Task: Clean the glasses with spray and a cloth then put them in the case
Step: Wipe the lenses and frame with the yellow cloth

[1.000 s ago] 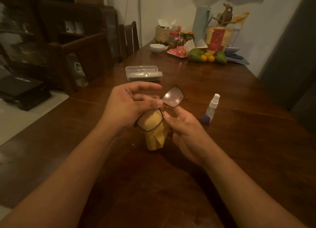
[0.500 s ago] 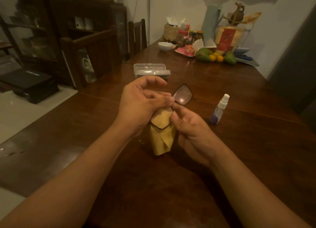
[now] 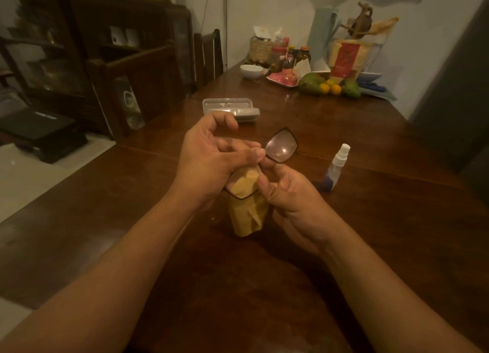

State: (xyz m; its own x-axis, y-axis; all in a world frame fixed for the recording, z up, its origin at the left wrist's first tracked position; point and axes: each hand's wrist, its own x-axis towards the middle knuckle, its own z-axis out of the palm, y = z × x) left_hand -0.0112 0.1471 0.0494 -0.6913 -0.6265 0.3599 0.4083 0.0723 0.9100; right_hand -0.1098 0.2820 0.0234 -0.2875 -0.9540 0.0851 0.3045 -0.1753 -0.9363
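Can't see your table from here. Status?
Both hands, left and right, on glasses, yellow cloth wiping near lens. Spray bottle standing right. Case open beyond. Nothing blocking.

We take the white bowl (image 3: pixel 251 71) near the far end of the wooden table (image 3: pixel 370 220) as our landmark. Behind it we see a woven basket (image 3: pixel 260 49), and just to its right a cluster of jars (image 3: pixel 289 56) and a pink plate (image 3: pixel 283 79). Further right of the bowl lie green fruits (image 3: pixel 311 84) with small oranges (image 3: pixel 330 88) between them. Left of the bowl, we see a dark wooden chair (image 3: pixel 209 55) at the table's edge.
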